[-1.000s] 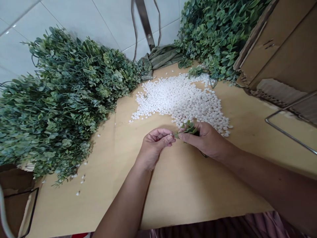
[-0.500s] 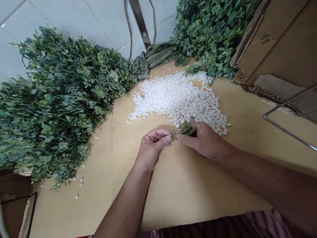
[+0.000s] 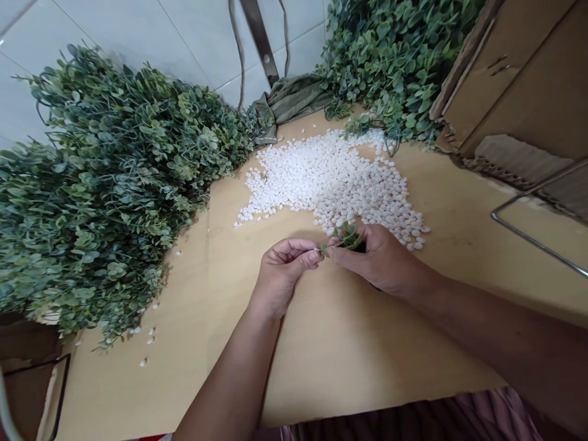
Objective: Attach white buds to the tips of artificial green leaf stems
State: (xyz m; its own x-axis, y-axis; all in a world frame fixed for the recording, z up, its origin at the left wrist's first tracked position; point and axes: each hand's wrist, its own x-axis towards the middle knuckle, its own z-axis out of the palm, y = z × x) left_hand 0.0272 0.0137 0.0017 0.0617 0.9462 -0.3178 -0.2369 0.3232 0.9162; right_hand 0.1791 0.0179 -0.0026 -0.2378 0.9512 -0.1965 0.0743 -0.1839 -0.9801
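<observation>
My right hand (image 3: 379, 260) is closed around a small green artificial leaf sprig (image 3: 345, 236), whose leaves stick out above the thumb. My left hand (image 3: 282, 272) is pinched at the sprig's stem tip, thumb against forefinger; what it pinches is too small to name. Both hands hover just above the wooden tabletop (image 3: 349, 343), at the near edge of a spread of small white pellets (image 3: 335, 180).
A large heap of green leaf sprigs (image 3: 105, 184) covers the table's left side, and another heap (image 3: 390, 61) lies at the back right. Cardboard boxes (image 3: 523, 86) and a metal wire frame (image 3: 528, 239) stand on the right. An olive cloth bag (image 3: 291, 98) lies at the back.
Both hands stay together on the sprig; only slight finger movement and a small camera shift show.
</observation>
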